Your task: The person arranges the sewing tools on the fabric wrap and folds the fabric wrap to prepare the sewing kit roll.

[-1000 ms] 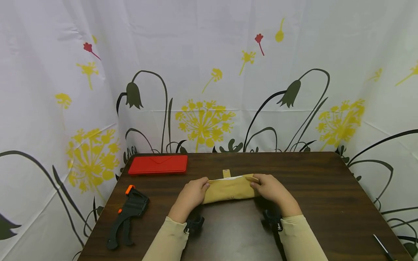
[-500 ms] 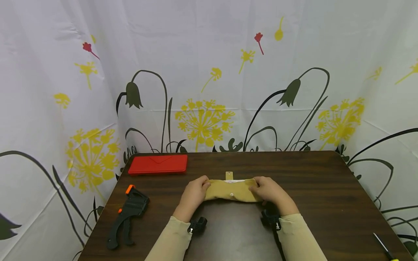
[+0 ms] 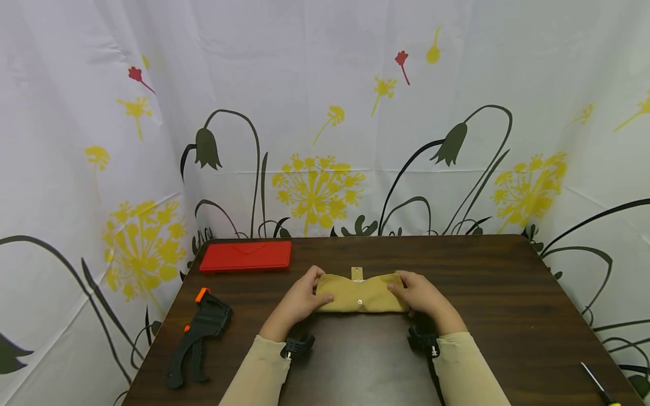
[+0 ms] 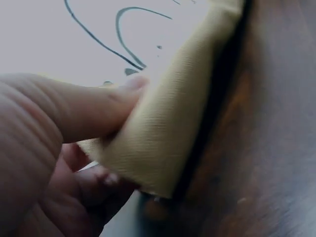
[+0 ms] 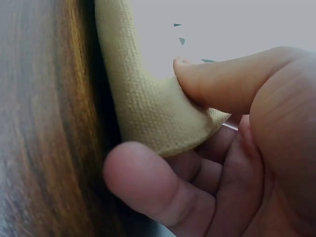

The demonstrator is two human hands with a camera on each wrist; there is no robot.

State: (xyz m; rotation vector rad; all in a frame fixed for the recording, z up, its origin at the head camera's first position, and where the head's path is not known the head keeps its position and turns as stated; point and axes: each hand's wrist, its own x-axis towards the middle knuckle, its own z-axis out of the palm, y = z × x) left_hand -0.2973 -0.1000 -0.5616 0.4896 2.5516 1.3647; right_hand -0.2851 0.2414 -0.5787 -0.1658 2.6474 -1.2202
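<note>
A yellow-tan fabric pouch (image 3: 361, 293) lies across the middle of the table, its long side facing me. A small strap with a snap (image 3: 357, 273) sticks up behind its far edge, and a snap stud shows on the front. My left hand (image 3: 301, 294) pinches the pouch's left end, thumb (image 4: 106, 106) on one face and fingers behind. At the right end my right hand (image 3: 421, 294) holds the other corner, its thumb (image 5: 217, 81) pressing the cloth. The pouch's inside is hidden from view.
At the back left lies a flat red case (image 3: 246, 256). A black clamp with orange ends (image 3: 200, 332) lies at the left. A screwdriver with a yellow handle (image 3: 596, 380) is near the front right edge. A flowered curtain (image 3: 325, 113) hangs behind the dark wooden table (image 3: 487, 270).
The pouch's opening has narrowed, with little white lining showing now, and its front has flattened towards me. My left hand has shifted its grip, with the thumb now lower on the front.
</note>
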